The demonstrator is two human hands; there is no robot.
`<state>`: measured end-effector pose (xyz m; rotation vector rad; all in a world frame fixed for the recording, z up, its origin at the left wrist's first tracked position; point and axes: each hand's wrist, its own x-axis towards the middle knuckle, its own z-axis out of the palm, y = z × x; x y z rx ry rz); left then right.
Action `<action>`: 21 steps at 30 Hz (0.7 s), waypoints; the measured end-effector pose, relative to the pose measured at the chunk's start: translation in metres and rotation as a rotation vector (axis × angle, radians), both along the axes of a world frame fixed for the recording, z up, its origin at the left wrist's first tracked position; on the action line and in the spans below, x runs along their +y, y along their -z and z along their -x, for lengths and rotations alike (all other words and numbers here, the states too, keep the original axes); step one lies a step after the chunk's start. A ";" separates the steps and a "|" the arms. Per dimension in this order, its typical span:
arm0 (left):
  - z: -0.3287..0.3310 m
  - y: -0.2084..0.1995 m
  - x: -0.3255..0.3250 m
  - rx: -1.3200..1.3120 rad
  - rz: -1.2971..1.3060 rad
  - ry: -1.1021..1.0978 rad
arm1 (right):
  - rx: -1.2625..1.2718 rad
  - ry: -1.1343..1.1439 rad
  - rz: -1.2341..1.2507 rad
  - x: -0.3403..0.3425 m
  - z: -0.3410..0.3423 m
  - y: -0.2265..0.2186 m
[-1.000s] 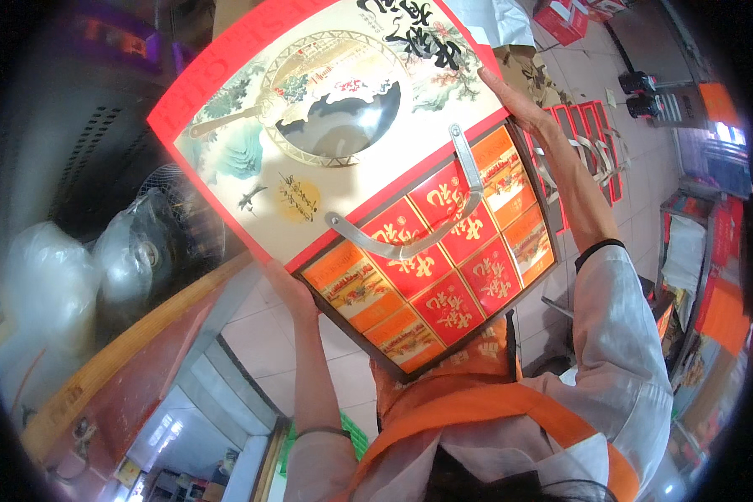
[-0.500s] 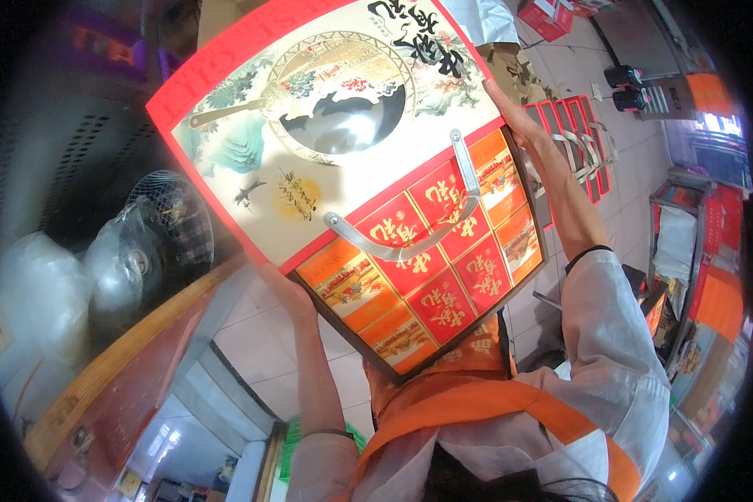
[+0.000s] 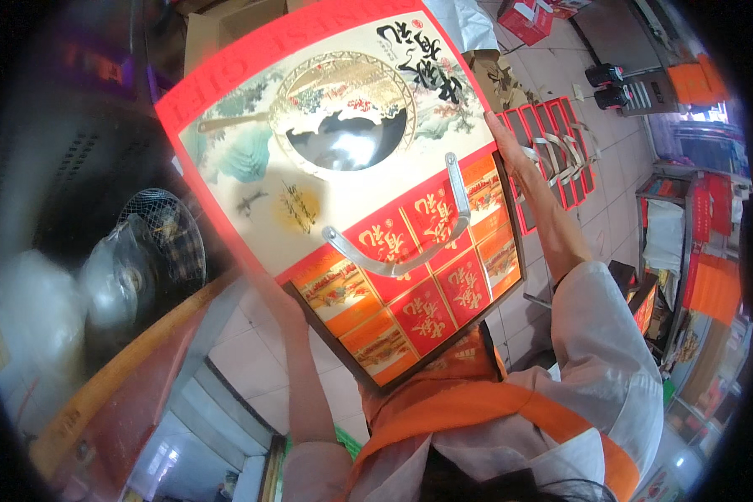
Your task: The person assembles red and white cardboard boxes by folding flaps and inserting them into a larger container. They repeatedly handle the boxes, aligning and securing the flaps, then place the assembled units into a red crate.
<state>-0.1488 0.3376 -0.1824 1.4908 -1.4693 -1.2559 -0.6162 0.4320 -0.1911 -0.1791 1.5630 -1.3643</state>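
Both my hands hold up a large gift box, tilted in front of my chest. Its cream and red sleeve [image 3: 226, 188], printed with a fan and landscape picture, covers the far part. The uncovered near part is a dark-edged tray [image 3: 382, 386] packed with several small red and orange boxes [image 3: 427, 316]. A pale strap handle [image 3: 393, 268] loops over them. My left hand [image 3: 282, 303] grips the left side, where sleeve and tray meet. On the opposite side, my right hand [image 3: 510, 144] is closed round the edge. The fingers beneath the box are hidden.
Several red-edged boxes with pale straps [image 3: 552, 159] stand on the tiled floor to the right. On the left are a wooden-edged counter [image 3: 134, 368], clear plastic bags [image 3: 113, 280] and a wire basket [image 3: 166, 222]. A shelf [image 3: 665, 243] with packaging stands at far right.
The gift box has shifted slightly down and left in view, with both hands still on it. The surroundings on the right have also slid a little left.
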 end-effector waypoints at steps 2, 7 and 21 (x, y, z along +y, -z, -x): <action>-0.002 0.005 0.007 -0.092 0.040 -0.009 | 0.003 0.011 -0.027 0.002 0.002 -0.001; -0.017 0.020 0.009 -0.010 -0.205 -0.033 | 0.008 0.056 -0.044 0.005 -0.003 0.001; -0.013 -0.005 -0.001 0.088 -0.314 -0.068 | -0.021 -0.497 -0.130 -0.076 0.037 -0.010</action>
